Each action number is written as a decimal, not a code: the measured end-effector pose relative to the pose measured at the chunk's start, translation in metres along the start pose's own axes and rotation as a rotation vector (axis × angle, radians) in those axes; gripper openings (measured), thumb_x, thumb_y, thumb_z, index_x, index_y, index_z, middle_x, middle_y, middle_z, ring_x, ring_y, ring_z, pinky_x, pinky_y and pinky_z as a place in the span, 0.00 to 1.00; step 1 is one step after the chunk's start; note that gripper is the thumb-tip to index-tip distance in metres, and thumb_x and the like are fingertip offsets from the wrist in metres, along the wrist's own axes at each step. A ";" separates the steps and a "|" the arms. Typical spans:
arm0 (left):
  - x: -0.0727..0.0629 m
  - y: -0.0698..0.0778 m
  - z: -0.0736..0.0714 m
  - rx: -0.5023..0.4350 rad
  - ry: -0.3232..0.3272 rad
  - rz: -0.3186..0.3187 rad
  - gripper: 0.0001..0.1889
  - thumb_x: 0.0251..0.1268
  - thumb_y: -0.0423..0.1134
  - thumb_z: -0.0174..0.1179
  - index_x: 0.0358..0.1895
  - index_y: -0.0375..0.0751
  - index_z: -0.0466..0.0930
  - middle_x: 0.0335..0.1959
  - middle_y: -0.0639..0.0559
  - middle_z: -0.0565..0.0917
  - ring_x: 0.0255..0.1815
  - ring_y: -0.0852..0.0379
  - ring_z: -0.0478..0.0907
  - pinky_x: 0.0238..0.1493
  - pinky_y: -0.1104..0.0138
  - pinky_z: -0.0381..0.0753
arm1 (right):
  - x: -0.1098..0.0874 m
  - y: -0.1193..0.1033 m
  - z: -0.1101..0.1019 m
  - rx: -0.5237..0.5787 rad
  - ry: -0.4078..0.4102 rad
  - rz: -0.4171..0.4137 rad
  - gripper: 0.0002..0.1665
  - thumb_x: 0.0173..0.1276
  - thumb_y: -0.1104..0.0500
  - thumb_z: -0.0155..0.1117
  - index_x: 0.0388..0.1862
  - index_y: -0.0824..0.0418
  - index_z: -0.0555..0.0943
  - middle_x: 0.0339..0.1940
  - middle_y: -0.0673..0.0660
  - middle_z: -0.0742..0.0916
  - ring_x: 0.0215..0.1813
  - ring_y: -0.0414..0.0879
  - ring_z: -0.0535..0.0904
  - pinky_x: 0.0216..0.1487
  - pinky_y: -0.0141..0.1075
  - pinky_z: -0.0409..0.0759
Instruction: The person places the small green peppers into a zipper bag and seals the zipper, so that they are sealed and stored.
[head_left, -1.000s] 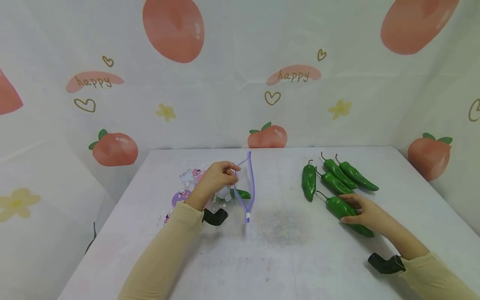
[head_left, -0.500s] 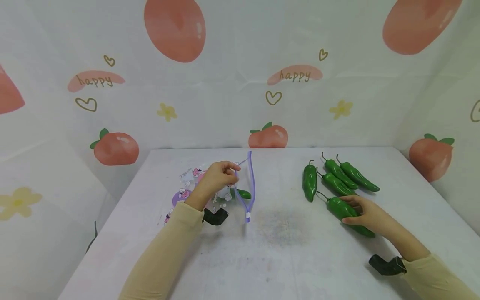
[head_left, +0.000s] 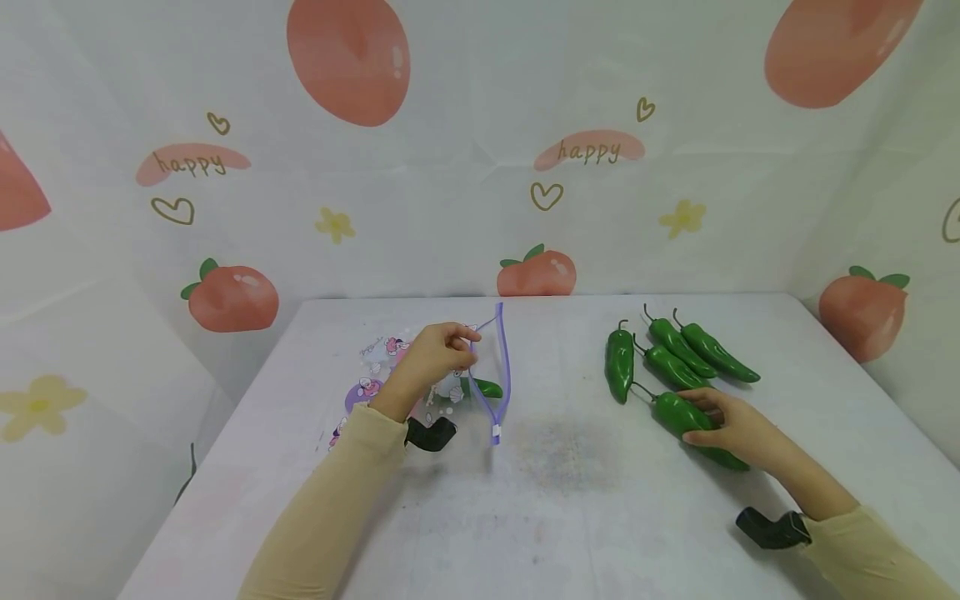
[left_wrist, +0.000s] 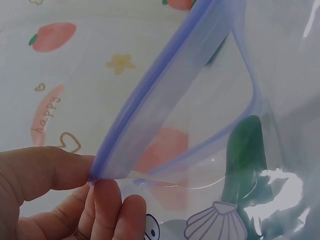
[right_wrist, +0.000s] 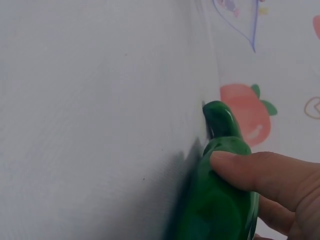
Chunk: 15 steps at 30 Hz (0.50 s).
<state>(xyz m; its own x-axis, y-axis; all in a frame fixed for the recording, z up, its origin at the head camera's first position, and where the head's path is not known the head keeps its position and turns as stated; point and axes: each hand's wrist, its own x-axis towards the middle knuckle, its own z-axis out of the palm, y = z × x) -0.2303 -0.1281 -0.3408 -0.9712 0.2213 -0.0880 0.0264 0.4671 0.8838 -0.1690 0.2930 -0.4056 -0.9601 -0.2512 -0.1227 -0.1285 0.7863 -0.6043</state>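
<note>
With thumb and fingers my left hand point(head_left: 442, 354) pinches the purple rim of a clear zip bag point(left_wrist: 165, 95), whose mouth gapes toward the right. The bag is printed with cartoon figures and shells. Inside it lies a green pepper point(left_wrist: 245, 155), partly covered by the prints. My right hand point(head_left: 731, 427) grips another green pepper point(head_left: 675, 412) at its middle, thumb on the near side, with the stem pointing to the back left. The right wrist view shows the thumb pressed on the glossy pepper point(right_wrist: 215, 210).
Several more green peppers point(head_left: 671, 367) lie in a loose group just beyond my right hand. A purple slider point(head_left: 496, 431) sits at the near end of the bag's mouth. The white table point(head_left: 525, 533) ends at a fruit-printed backdrop point(head_left: 420, 208).
The pepper under my right hand sits very slightly higher in the head view. My left hand and the bag hold their place.
</note>
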 end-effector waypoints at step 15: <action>-0.001 0.001 -0.001 0.008 -0.004 0.001 0.16 0.60 0.31 0.60 0.53 0.37 0.79 0.31 0.50 0.77 0.32 0.56 0.74 0.38 0.68 0.76 | 0.003 -0.006 -0.005 -0.036 0.059 0.021 0.39 0.58 0.55 0.72 0.64 0.71 0.68 0.55 0.78 0.76 0.54 0.74 0.74 0.50 0.65 0.73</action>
<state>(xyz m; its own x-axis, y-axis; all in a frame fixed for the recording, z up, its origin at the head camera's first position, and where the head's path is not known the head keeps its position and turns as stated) -0.2296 -0.1286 -0.3391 -0.9702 0.2254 -0.0890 0.0293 0.4736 0.8802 -0.1723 0.2905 -0.3983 -0.9754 -0.2019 -0.0880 -0.1161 0.8111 -0.5733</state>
